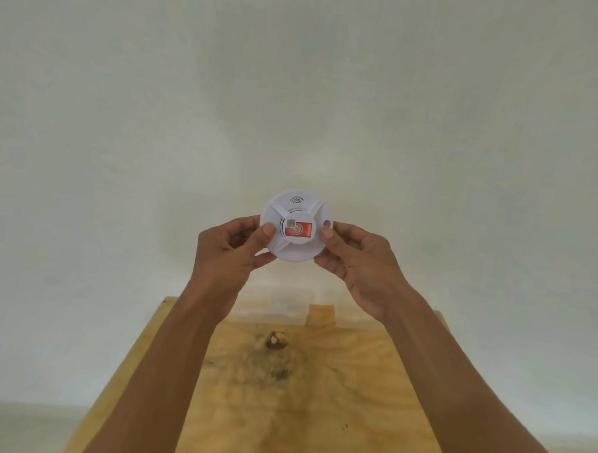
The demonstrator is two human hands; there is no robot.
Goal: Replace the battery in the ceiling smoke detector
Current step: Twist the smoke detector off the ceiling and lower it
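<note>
Light-brown wooden plywood surface (317, 398) is sitting below; only a dark knot stain (276, 341) is showing on it.

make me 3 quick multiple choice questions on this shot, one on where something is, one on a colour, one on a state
1. Where is the wooden board?
A. below the hands, at the bottom of the view
B. above the detector
C. left of both arms

2. What colour is the label at the middle of the smoke detector?
A. blue
B. red
C. green

3. How is the detector held?
A. by the left hand only
B. by neither hand
C. by the left hand and right hand, one on each side

Answers:
1. A, the board fills the lower middle of the view under the forearms.
2. B, the rectangular sticker is red.
3. C, the fingers of both hands pinch opposite edges.
</note>
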